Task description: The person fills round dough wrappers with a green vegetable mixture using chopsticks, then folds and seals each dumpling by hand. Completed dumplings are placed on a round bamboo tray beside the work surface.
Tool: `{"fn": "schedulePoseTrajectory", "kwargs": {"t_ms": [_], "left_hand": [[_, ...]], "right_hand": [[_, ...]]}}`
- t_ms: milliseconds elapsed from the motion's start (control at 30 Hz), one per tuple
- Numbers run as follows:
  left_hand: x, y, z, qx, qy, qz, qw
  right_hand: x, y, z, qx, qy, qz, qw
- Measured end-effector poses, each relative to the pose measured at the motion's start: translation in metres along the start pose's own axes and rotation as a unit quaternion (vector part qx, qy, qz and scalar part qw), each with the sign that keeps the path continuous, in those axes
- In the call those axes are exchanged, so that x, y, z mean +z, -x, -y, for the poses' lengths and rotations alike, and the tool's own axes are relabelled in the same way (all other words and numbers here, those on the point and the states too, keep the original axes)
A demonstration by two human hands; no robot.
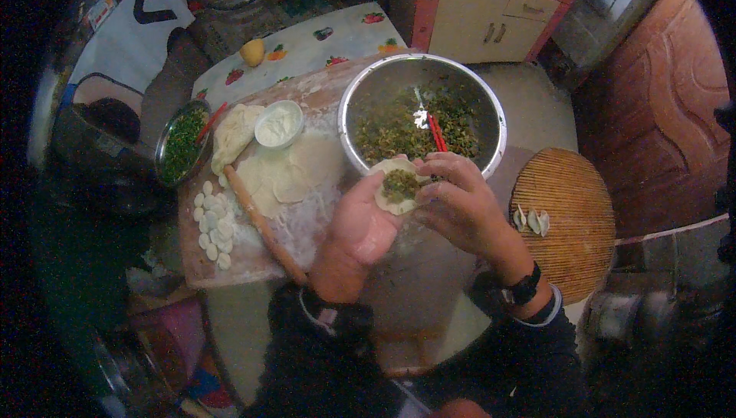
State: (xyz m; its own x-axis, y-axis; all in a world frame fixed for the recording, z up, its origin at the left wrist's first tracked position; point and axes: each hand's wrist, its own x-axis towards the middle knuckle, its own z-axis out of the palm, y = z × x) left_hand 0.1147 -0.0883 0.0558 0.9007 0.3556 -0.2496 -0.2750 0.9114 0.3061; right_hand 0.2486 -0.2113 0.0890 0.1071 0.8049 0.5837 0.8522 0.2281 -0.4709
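On the palm of my left hand [365, 220] lies a round dumpling wrapper [397, 208] with chopped green filling [401, 185] at its middle; my left thumb rests on its edge. The fingers of my right hand [460, 194] are bent at the wrapper's right edge; whether they pinch it is unclear. Just beyond both hands stands a large steel bowl [349, 156] of chopped filling, with red chopsticks [437, 133] in it. A wooden rolling pin [264, 231] lies on the floured board [201, 275], left of my left hand, beside small flattened dough pieces [213, 222].
A bowl of flour [279, 125], a lump of dough [233, 133] and a dish of chopped greens [183, 145] stand at the left. Several folded dumplings [535, 221] lie on a round slatted mat [566, 188] at the right. A yellow object [252, 52] rests on the patterned cloth [305, 44].
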Motion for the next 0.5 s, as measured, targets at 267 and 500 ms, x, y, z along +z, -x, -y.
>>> {"fn": "schedulePoseTrajectory", "kwargs": {"t_ms": [267,500], "left_hand": [[0.032,0.013,0.002,0.102,-0.459,0.041,0.882],[0.054,0.023,0.002,-0.038,-0.345,0.052,0.936]], "right_hand": [[-0.006,0.0,0.002,0.02,-0.053,-0.029,0.998],[-0.006,-0.003,0.004,0.068,-0.056,-0.08,0.993]]}}
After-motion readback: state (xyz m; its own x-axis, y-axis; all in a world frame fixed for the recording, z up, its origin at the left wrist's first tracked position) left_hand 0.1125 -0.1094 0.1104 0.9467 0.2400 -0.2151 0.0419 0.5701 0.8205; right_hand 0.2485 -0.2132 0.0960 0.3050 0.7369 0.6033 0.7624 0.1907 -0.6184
